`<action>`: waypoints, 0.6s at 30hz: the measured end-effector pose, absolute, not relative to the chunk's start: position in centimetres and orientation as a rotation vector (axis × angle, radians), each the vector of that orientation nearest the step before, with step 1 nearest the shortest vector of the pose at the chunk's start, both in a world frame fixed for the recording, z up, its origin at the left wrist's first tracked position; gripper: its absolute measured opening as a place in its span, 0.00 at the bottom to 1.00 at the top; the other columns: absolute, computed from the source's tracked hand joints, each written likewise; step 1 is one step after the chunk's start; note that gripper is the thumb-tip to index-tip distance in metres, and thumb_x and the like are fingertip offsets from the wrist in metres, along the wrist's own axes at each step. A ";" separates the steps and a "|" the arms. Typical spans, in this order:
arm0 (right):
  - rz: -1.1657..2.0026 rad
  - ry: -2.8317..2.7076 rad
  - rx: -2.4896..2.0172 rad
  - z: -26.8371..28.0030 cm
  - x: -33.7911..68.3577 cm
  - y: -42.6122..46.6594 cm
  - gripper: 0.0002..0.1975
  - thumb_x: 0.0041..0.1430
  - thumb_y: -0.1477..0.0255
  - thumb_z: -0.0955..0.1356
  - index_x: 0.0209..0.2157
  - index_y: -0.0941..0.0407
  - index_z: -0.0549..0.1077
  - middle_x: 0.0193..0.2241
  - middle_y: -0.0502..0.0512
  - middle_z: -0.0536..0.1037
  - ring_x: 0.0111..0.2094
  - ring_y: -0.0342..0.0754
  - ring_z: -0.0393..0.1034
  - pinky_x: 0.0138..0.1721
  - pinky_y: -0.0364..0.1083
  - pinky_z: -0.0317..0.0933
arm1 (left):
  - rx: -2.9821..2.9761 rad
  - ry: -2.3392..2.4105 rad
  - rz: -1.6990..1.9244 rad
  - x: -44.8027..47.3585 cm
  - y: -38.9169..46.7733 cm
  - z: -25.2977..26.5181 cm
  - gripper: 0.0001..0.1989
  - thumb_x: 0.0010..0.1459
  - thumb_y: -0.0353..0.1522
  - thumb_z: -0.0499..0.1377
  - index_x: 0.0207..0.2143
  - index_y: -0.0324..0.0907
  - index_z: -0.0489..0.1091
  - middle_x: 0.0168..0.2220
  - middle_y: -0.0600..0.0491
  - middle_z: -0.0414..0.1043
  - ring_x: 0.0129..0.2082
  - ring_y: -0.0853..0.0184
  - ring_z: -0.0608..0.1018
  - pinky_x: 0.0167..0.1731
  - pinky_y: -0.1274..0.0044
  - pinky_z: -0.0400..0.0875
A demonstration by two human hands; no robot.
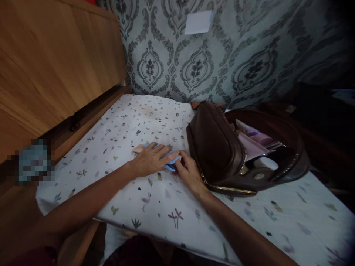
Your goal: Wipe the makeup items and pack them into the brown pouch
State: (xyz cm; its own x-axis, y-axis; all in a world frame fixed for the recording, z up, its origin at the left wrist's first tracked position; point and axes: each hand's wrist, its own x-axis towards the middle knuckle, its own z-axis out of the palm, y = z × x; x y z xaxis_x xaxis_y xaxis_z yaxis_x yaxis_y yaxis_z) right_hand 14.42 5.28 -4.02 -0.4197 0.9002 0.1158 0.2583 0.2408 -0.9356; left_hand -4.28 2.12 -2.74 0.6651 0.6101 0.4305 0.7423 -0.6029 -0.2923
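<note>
A small light-blue thing (174, 158), perhaps folded cloth or a soft packet, lies under and between my hands, mostly hidden by the fingers. My left hand (151, 159) is closed over it from above, pressing it near the table surface. Thumb and fingers of my right hand (191, 173) pinch its right end. A beige piece (138, 149) sticks out past the left hand; whether it belongs to the blue thing I cannot tell. Just right of my right hand stands a dark brown bag (213, 147), unzipped, with pink and purple packets (253, 145) and a white round item (266, 163) inside.
A white cloth (149, 114) printed with flamingos and plants covers the table. Along the left is a wooden cabinet (61, 55). Patterned wallpaper (172, 55) rises behind, with a white card (198, 22) on it. The table's front edge is close to my body.
</note>
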 end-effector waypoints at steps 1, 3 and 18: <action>1.221 -1.825 -1.074 -4.0 14.4 5.3 0.18 0.62 0.54 0.63 0.38 0.54 0.71 0.16 0.45 0.68 0.19 0.46 0.63 0.24 0.45 0.57 | -2.428 -1.083 -0.358 -4.9 2.3 -2.7 0.24 0.70 0.41 0.50 0.63 0.38 0.56 0.48 0.41 0.73 0.46 0.56 0.76 0.43 0.65 0.67; 1.254 -1.808 -1.074 -4.0 14.3 5.3 0.20 0.62 0.51 0.62 0.39 0.54 0.71 0.14 0.45 0.66 0.18 0.47 0.62 0.23 0.45 0.55 | -2.421 -1.153 -0.315 -6.4 2.6 -2.5 0.24 0.69 0.43 0.50 0.61 0.39 0.58 0.47 0.42 0.73 0.45 0.56 0.76 0.43 0.66 0.67; 1.445 -1.621 -0.921 -2.6 14.3 4.7 0.19 0.58 0.55 0.68 0.43 0.54 0.69 0.25 0.47 0.69 0.24 0.44 0.64 0.22 0.43 0.58 | -2.593 -1.937 -0.788 -11.6 2.7 -0.4 0.07 0.62 0.38 0.58 0.39 0.45 0.69 0.36 0.56 0.74 0.36 0.64 0.75 0.35 0.75 0.64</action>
